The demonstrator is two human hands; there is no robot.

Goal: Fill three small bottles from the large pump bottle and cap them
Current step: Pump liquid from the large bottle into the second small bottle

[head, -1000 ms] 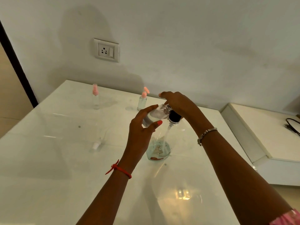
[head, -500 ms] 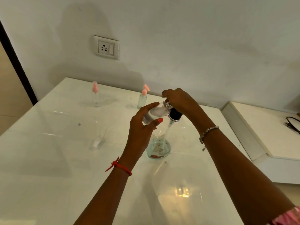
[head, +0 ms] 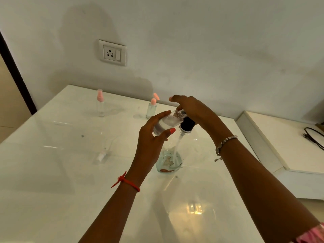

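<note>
The left hand [head: 150,144] grips a tilted small bottle [head: 166,123], its mouth at the black head of the large pump bottle [head: 169,161]. The right hand [head: 192,109] curls over that head. Two pink-capped bottles [head: 100,104] [head: 152,107] stand behind it.

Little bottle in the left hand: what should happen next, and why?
Probably press the black pump down with the right hand. The left hand holds the small bottle tilted, its mouth at the pump under the right hand. The bottle looks only partly filled, so it seems not ready for capping.
</note>
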